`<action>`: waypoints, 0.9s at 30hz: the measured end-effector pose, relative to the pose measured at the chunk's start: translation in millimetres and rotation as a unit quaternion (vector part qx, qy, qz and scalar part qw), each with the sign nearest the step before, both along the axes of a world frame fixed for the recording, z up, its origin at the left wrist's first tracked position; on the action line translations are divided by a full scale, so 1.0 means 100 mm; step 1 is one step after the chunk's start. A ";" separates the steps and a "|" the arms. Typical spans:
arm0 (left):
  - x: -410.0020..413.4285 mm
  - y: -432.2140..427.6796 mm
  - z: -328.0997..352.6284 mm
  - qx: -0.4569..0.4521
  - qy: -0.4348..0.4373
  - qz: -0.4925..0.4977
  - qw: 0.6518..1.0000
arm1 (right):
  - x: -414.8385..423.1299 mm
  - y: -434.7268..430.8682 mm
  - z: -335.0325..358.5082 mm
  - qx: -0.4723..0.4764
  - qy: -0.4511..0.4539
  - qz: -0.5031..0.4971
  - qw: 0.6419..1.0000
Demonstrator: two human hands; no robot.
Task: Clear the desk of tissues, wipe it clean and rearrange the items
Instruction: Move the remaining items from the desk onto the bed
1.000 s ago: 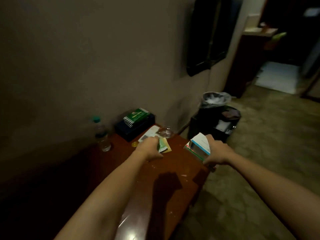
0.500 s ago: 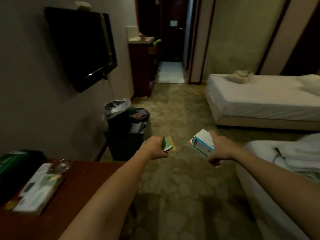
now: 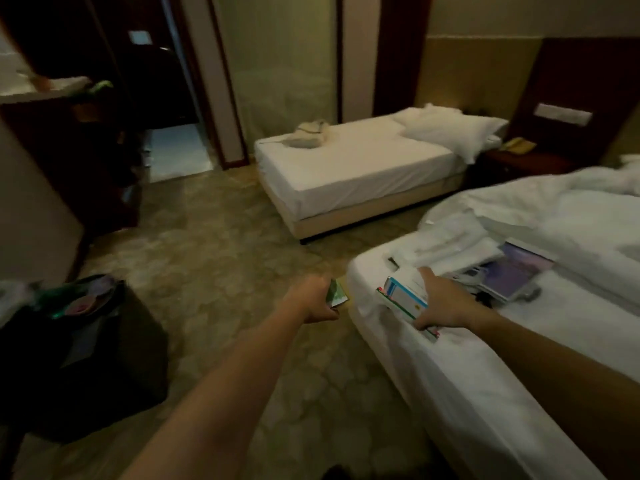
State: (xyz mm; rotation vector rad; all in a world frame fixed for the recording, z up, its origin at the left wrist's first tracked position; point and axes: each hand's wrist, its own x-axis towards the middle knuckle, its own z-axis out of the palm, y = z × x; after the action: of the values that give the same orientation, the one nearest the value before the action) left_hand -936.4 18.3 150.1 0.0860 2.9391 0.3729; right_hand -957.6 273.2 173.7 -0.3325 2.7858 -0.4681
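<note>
Pinching green packets (image 3: 336,295) in the left hand (image 3: 311,301) above the floor (image 3: 225,271); gripping small boxes (image 3: 403,297) in the right hand (image 3: 441,301), resting them on the bed (image 3: 485,393) edge beneath it.

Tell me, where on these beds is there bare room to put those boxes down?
The near bed is bare on the sheet between the right hand and the camera. Beyond the boxes it is crowded: magazines and the crumpled duvet. The far bed is bare between bag and pillow.
</note>
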 end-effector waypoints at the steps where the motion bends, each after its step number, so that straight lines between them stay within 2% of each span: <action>1: -0.23 0.17 -0.03 0.001 -0.001 -0.024 1.000 | -0.12 0.16 -0.05 0.005 -0.006 -0.022 1.000; 8: -1.69 1.50 -0.24 0.004 -0.020 -0.203 0.979 | -0.73 1.29 -0.23 0.035 -0.025 -0.199 0.979; 12: -2.25 2.39 -0.33 0.020 -0.021 -0.284 0.958 | -0.76 2.00 -0.32 0.026 -0.044 -0.309 0.950; 16: -2.56 3.40 -0.54 0.018 -0.049 -0.385 0.921 | -0.76 2.73 -0.49 0.029 -0.066 -0.394 0.916; 21: -2.91 4.57 -0.96 0.020 -0.074 -0.427 0.901 | -1.06 3.68 -0.84 0.029 -0.071 -0.442 0.894; 27: -3.48 5.49 -1.59 0.003 -0.090 -0.406 0.910 | -1.77 4.64 -1.46 0.027 -0.109 -0.454 0.884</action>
State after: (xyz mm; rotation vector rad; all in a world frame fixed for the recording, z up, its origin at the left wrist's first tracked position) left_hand -1284.8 567.0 -8.7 1.1500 2.4280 0.2312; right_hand -1134.1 737.2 28.1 1.0246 2.5531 -0.5627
